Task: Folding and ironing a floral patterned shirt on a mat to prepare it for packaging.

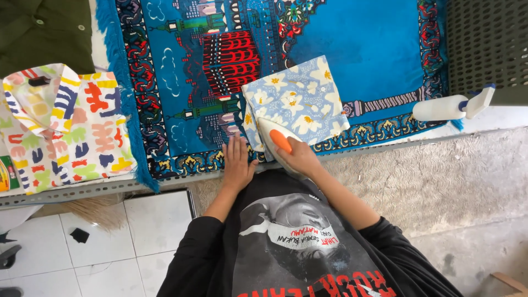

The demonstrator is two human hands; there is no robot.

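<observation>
My right hand (301, 157) grips the orange handle of a white clothes iron (273, 138). The iron rests on the near corner of a folded light-blue cloth with white flowers (297, 99). This cloth lies on a blue patterned rug (363, 49) that covers the table. Just left of the iron, my left hand (237, 163) lies flat and open on the rug's near border, holding nothing.
A colourful patterned shirt (71, 126) lies folded at the left, with a dark green garment (44, 33) behind it. A white spray bottle (451, 107) lies on its side at the right. A dark perforated crate (487, 44) stands at the far right. White floor tiles (110, 247) are below.
</observation>
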